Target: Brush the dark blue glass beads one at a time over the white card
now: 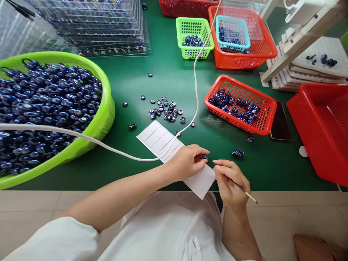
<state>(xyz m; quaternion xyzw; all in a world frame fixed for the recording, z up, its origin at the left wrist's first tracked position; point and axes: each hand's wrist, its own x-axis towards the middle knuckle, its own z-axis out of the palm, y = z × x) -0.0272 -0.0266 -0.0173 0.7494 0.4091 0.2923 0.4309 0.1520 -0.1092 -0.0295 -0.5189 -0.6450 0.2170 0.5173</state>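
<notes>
My left hand pinches a small dark shiny piece between thumb and fingertips, which partly cover it. My right hand is closed around a thin brush like a pen. The brush's dark end reaches to the piece; whether it touches cannot be made out. Beneath both hands lies a white paper strip with ruled lines, reaching over the table's front edge. Beyond the strip, several dark glossy oval pieces lie in a loose cluster. A dark coiled piece rests right of my hands.
A big green basket heaped with dark pieces stands left. A white cable crosses the green table. Red baskets and a phone are right, beside a red bin. Stacked clear trays and a small green basket stand behind.
</notes>
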